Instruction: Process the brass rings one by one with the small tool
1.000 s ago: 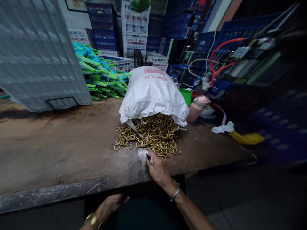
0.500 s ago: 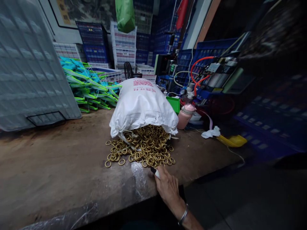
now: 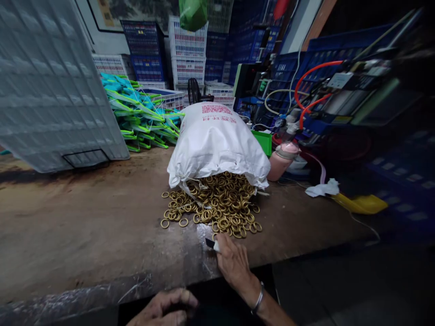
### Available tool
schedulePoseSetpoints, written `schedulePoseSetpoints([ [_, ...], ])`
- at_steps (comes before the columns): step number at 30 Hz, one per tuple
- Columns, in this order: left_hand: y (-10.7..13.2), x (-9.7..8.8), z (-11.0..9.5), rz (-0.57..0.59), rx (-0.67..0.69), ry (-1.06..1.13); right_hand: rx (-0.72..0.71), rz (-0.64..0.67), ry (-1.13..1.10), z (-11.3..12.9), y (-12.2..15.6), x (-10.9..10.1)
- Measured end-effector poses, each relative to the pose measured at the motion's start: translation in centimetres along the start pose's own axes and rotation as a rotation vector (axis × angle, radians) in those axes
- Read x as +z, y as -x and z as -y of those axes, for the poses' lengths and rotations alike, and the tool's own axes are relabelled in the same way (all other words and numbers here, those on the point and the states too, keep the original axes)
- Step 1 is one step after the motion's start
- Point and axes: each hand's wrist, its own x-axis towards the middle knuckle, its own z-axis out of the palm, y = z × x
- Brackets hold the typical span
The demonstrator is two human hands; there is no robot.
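Observation:
A white woven sack with red print lies on the table, its mouth facing me. Brass-coloured rings spill from the mouth in a heap. At the near edge of that heap is my right hand, closed and wearing a metal bangle on the wrist. From its fingers sticks out a small dark blade with a white grip, pointing left. My left hand hovers low at the table's front edge, fingers loosely bent, thumb and forefinger apart. Nothing shows in it.
On the left stands a large translucent plastic bin, with green and turquoise hangers behind it. A pink bottle, a yellow scoop and a machine with orange tubes are on the right. Stacked crates line the back.
My left hand has come into view at the bottom. The view has shifted, so the sack and rings sit farther right. My right hand, still holding the blade, is left of its earlier place against the rings.

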Motion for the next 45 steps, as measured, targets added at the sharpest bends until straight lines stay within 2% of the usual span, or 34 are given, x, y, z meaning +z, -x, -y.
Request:
schedulePoseSetpoints([
  [3,-1.5,0.8,-1.9,-0.141,0.107,0.138,-0.090,0.032,-0.053,1.0,-0.3,-0.2],
  [5,-3.1,1.2,-2.5,-0.293,0.158,0.140,-0.083,0.083,-0.072,1.5,-0.5,-0.5],
  [7,-4.5,1.2,-2.6,-0.352,0.173,0.186,-0.055,0.109,-0.062,1.7,-0.8,-0.6],
  [12,-6.4,0.9,-1.8,-0.340,0.219,0.302,-0.013,0.114,-0.007,1.6,-1.0,-0.3],
  [16,-7.1,0.8,-1.6,-0.383,0.225,0.296,-0.015,0.098,-0.117,1.2,-1.5,-0.3],
  [20,-7.8,1.1,-2.4,-0.406,0.282,0.171,0.020,0.099,-0.500,0.8,-2.4,-1.2],
  [24,-8.3,1.5,-3.1,-0.376,0.307,0.067,0.065,0.256,-0.957,0.9,-2.7,-2.3],
  [28,-8.4,1.6,-2.9,-0.437,0.284,0.089,0.168,0.307,-1.182,1.2,-2.4,-2.1],
  [32,-8.1,1.6,-2.6,-0.496,0.400,0.018,0.224,0.307,-1.195,1.4,-2.3,-1.3],
  [35,-7.8,1.7,-2.8,-0.515,0.502,-0.087,0.201,0.311,-1.131,1.6,-2.4,-1.0],
  [37,-7.7,1.8,-2.9,-0.508,0.471,-0.065,0.188,0.304,-1.094,1.6,-2.5,-0.9],
  [41,-7.6,1.7,-3.1,-0.414,0.285,0.115,0.207,0.245,-1.057,2.0,-2.9,-1.4],
  [45,-7.3,1.5,-3.0,-0.319,0.251,0.227,0.179,0.170,-0.995,2.6,-3.1,-1.8],
])
